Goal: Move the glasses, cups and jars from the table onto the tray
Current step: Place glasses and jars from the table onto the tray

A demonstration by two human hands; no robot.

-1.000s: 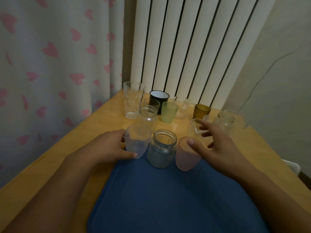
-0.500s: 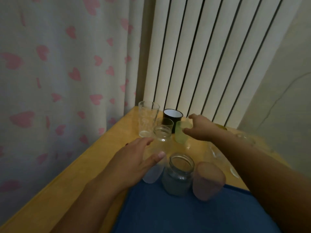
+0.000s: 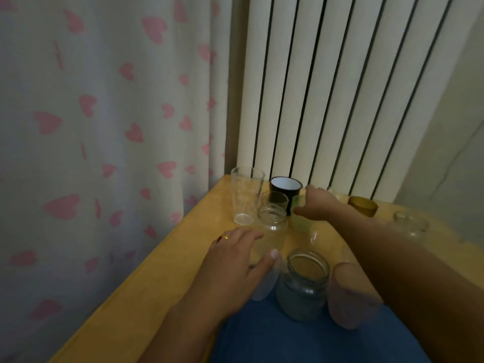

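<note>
Both hands have reached further toward the surface's far edge.
Right hand [image 3: 318, 205] grasps the green cup [image 3: 301, 220]; left hand [image 3: 235, 260], grip released, nears the clear jar [image 3: 271, 229]. Lift straight, clearing neighbours, toward the tray [image 3: 301, 339].

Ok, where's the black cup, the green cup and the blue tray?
black cup [image 3: 284, 195], head view, on its dark front wall below the white inside.
green cup [image 3: 301, 223], head view, on its lower side under the right hand.
blue tray [image 3: 301, 341], head view, on its bare surface.
</note>
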